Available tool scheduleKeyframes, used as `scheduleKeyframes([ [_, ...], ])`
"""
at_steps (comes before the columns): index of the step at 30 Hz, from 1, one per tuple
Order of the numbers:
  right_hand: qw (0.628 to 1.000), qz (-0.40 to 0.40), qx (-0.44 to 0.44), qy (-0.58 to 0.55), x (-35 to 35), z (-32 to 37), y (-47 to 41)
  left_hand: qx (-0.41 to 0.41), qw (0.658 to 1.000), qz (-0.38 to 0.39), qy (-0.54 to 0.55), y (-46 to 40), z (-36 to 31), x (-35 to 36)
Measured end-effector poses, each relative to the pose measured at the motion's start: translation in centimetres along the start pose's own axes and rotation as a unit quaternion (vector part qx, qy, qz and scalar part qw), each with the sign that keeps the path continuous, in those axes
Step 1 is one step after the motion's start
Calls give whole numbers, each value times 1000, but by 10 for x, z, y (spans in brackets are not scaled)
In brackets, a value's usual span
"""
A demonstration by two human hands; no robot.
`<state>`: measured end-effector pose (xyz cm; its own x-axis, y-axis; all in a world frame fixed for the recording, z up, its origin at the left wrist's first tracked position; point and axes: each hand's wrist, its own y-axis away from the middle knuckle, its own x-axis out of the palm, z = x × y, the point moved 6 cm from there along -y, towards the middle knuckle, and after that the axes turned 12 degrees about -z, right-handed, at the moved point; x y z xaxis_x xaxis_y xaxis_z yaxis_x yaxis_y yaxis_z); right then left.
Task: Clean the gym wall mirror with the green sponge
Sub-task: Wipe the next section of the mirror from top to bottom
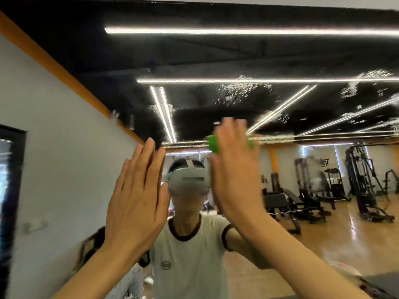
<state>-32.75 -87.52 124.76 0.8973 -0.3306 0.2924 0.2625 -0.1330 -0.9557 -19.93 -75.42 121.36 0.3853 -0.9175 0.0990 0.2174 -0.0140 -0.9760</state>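
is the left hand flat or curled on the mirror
Flat: the left hand has straight fingers spread against the wall mirror, holding nothing.

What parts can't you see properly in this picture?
- Sponge: head view, mostly hidden behind the right hand; only green edges show.
- Right hand: blurred, so its fingertips are unclear.
- Left hand: whether it touches the mirror cannot be told.
- Droplets on the mirror: too small and smeared to tell foam from water.
- Both forearms: cut off by the bottom edge.
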Motion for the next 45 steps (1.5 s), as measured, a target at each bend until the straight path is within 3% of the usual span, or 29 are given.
scheduleKeyframes([
  [2,980,57,-193,-5,17,31,0,-4,1000,0,2,0,0,-1],
  [4,965,73,-253,3,11,9,-12,-9,1000,1,13,-1,0,-2],
  [6,987,57,-152,16,-10,-47,-27,-7,1000,-2,20,-6,0,-4],
  [9,994,-17,102,47,-42,-121,-30,2,1000,-17,25,-24,-3,-1],
  [11,989,-49,137,30,-31,-96,-30,-6,999,-25,30,-40,-7,5],
  [15,995,-11,-101,1,21,14,-44,-23,999,-40,17,-55,-12,13],
  [18,979,7,-195,55,33,18,-61,-25,999,-42,9,-55,-12,14],
  [20,989,4,-138,60,22,-17,-68,-29,999,-43,9,-55,-11,14],
  [23,995,-38,69,62,-10,-86,-59,-27,999,-43,7,-55,-12,14],
  [25,989,-60,120,63,-12,-79,-50,-25,999,-44,3,-54,-12,14],
  [28,999,-13,-41,17,25,1,-57,-24,999,-43,3,-54,-13,14],
  [30,984,31,-172,41,43,43,-68,-26,999,-42,8,-54,-12,14],
  [31,977,55,-195,64,48,47,-77,-27,999,-42,9,-55,-12,14],
  [33,981,66,-155,94,46,23,-95,-23,999,-39,9,-54,-12,13],
  [36,995,5,-6,102,19,-45,-105,-12,999,-36,9,-55,-13,10],
  [39,976,-62,167,128,-17,-105,-87,-3,999,-43,27,-57,-21,9],
  [41,968,-80,208,118,-17,-96,-73,-13,998,-43,49,-57,-31,12],
  [42,978,-83,167,95,-9,-75,-72,-17,997,-42,57,-57,-37,15],
  [45,996,-3,-92,21,27,1,-79,-17,996,-46,73,-59,-54,25],
])
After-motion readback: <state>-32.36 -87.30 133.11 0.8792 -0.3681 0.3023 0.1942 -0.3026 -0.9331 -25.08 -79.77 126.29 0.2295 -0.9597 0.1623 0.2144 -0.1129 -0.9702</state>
